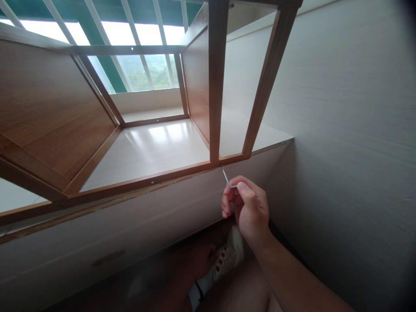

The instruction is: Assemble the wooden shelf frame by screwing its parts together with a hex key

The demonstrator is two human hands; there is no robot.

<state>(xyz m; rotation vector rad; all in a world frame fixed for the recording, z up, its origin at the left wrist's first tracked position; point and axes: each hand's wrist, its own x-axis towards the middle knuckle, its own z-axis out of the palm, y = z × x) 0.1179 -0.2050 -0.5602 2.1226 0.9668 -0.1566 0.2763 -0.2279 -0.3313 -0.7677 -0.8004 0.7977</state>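
My right hand [248,208] pinches the short bent arm of an Allen key [225,177] between thumb and fingers. The key's far tip meets a screw hole in the lower rail [182,172] of a brown wooden frame [218,82], just beneath the foot of an upright post. Low in the shadow, beside a white shoe, my left hand [203,255] hangs down; its fingers are too dark to make out. Brown panels fill two sides of the frame, the larger panel [42,104] on the left and a narrower panel [197,82] near the post.
The frame stands on a pale ledge [156,147] with a worn front edge. Behind it, a window [146,71] has white bars. A pale wall [344,112] rises close on the right. Below the ledge, a white shoe [232,251] with red lace details rests near my legs.
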